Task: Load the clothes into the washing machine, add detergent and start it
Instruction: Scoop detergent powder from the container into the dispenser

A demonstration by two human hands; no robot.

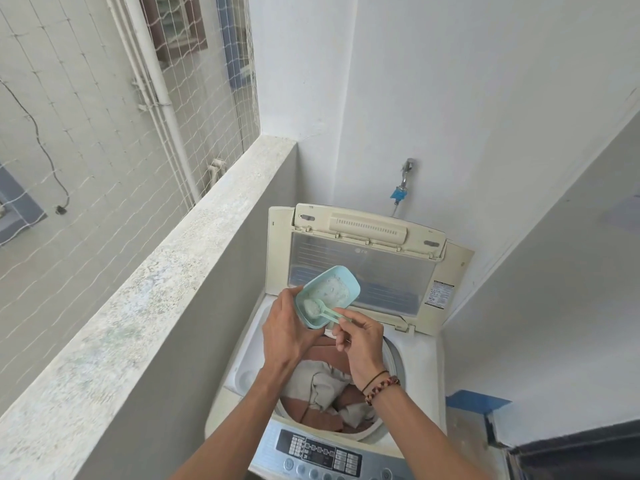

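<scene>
The left hand [285, 329] grips a pale blue tub [329, 294] of powder by its near edge and holds it tilted over the open washing machine [420, 372], whose lid [363, 268] stands raised at the back. The right hand [360, 336] pinches the handle of a small green spoon [320, 308] between fingers and thumb — its bowl, heaped with powder, sits inside the tub. Clothes [323, 386] — white and reddish-brown — fill the drum below both hands, behind the control panel [325, 453].
</scene>
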